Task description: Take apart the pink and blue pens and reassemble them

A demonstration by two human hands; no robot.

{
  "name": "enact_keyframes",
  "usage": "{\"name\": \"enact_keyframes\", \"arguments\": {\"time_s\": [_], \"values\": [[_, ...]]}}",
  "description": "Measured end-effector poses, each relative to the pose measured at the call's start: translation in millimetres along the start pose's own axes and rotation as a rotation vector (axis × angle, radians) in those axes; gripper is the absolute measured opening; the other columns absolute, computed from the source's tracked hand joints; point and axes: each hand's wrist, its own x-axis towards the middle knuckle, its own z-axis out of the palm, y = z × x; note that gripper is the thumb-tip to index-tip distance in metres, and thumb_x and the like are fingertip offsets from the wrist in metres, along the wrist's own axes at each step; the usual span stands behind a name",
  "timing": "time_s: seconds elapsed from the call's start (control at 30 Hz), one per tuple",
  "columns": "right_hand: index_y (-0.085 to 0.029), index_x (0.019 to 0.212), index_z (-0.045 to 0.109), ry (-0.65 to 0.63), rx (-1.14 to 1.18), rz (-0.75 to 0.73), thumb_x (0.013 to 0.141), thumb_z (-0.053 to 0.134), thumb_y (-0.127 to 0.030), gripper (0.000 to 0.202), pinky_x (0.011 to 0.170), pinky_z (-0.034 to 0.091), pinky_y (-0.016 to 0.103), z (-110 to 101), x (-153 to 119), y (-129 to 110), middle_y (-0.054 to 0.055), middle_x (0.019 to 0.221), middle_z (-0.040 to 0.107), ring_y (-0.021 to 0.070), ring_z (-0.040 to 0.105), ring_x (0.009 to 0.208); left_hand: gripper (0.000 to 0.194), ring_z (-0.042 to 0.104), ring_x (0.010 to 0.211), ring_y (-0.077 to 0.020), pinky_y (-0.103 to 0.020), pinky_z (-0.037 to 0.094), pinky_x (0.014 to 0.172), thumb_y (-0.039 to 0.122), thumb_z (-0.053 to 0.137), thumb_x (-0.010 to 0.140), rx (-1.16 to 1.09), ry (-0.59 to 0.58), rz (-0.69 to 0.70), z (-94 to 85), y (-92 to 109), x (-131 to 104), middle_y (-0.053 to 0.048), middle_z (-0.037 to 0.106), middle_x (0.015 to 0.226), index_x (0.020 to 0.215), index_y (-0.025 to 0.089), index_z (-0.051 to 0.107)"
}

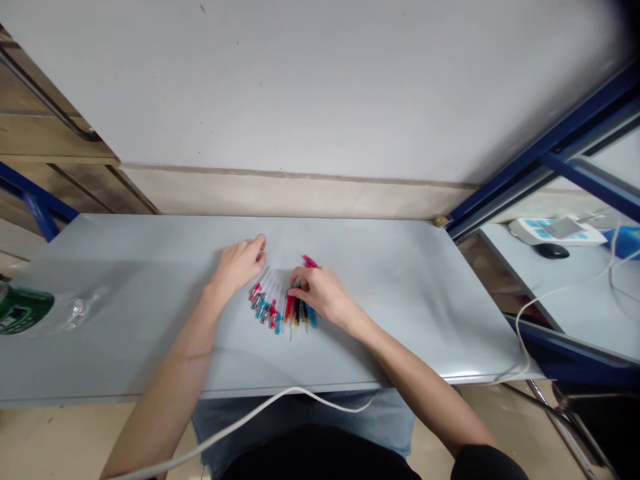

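Lying fanned on the table, the pen barrels seem spaced for easy reach; your right hand curls over the refills, whether pinching any is unclear; your left hand, loosely parted, looks empty.

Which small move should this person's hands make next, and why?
Probably the left hand should pick up the nearest clear pen tube. That hand is close beside the fanned-out tubes, with none visibly in its grasp, while the right hand is at the coloured refills next to them.
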Motion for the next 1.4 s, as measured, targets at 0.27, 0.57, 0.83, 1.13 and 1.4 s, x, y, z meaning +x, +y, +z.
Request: {"name": "enact_keyframes", "arguments": {"time_s": [0.27, 0.57, 0.83, 1.13, 1.4], "values": [[-0.022, 0.081, 0.069, -0.034, -0.01, -0.041, 0.083, 0.08, -0.014, 0.014, 0.061, 0.03, 0.027, -3.5, -0.2, 2.6, -0.003, 0.078, 0.066, 0.014, 0.057, 0.07, 0.024, 0.07, 0.081, -0.0278, -0.033, 0.041, 0.067, 0.027, 0.044, 0.095, -0.021, -0.005, 0.005, -0.6, -0.4, -1.1, -0.007, 0.073, 0.088, 0.115, 0.025, 0.058], [-0.02, 0.073, 0.059, -0.05, -0.038, -0.036, 0.079, 0.085, -0.019, 0.027, 0.059, 0.023, 0.028, -3.4, 0.6, 1.0, -0.003, 0.076, 0.059, 0.0134, 0.051, 0.07, 0.019, 0.067, 0.078, -0.0262, -0.032, 0.037, 0.064, 0.031, 0.045, 0.096, -0.069, -0.001, 0.035, 0.2, -2.2, -2.4, -0.006, 0.072, 0.087, 0.109, 0.025, 0.059], [-0.02, 0.072, 0.059, -0.082, -0.088, -0.023, 0.078, 0.086, -0.018, 0.027, 0.059, 0.023, 0.029, -7.2, -1.1, 0.8, -0.002, 0.08, 0.061, 0.0145, 0.053, 0.073, 0.019, 0.066, 0.074, -0.0248, -0.032, 0.037, 0.063, 0.029, 0.045, 0.096, -0.082, -0.019, 0.046, 1.0, -1.9, -2.4, -0.006, 0.071, 0.085, 0.108, 0.025, 0.06], [-0.02, 0.073, 0.058, 0.031, -0.077, -0.068, 0.085, 0.082, -0.028, 0.028, 0.063, 0.028, 0.027, -2.7, 0.1, 6.7, -0.001, 0.079, 0.062, 0.0168, 0.058, 0.079, 0.017, 0.061, 0.067, -0.0199, -0.03, 0.036, 0.061, 0.032, 0.044, 0.098, -0.235, -0.023, 0.111, -0.4, -1.9, -4.0, -0.002, 0.068, 0.079, 0.102, 0.026, 0.059], [-0.02, 0.08, 0.062, 0.134, -0.062, -0.006, 0.096, 0.068, -0.033, 0.022, 0.061, 0.026, 0.028, -16.9, -1.1, 13.1, 0.003, 0.079, 0.065, 0.0151, 0.052, 0.067, 0.023, 0.059, 0.068, -0.0179, -0.028, 0.042, 0.067, 0.038, 0.046, 0.097, -0.42, -0.032, 0.116, 7.7, -10.7, 1.0, -0.001, 0.069, 0.082, 0.108, 0.026, 0.063]]}}
